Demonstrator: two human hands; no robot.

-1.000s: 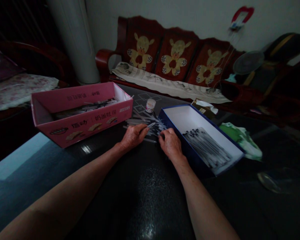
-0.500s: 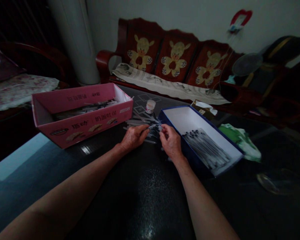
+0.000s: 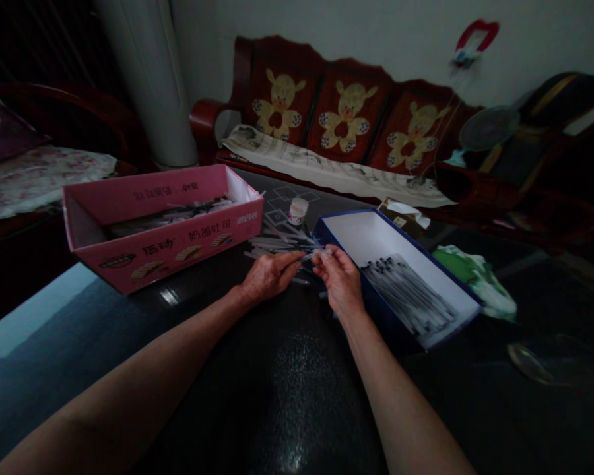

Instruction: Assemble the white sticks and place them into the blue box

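My left hand (image 3: 270,276) and my right hand (image 3: 341,280) meet above the dark table (image 3: 287,369), both pinched on one thin clear pen tube (image 3: 311,254) held between them. Just behind the hands lies a loose pile of similar clear tubes (image 3: 277,241). To the right stands a blue box (image 3: 428,336) with a white inside, holding several dark-tipped pens (image 3: 408,293) laid side by side. A pink cardboard box (image 3: 178,241) with more tubes in it stands to the left.
A small white pot (image 3: 297,210) sits behind the pile. Green and white plastic (image 3: 475,277) lies right of the blue box, and a glass ashtray (image 3: 549,359) further right. A red wooden sofa (image 3: 346,112) with a newspaper (image 3: 327,168) runs behind the table.
Both hands have lifted off the pile and come together, now holding one tube between them; a second ago they lay flat among the tubes.
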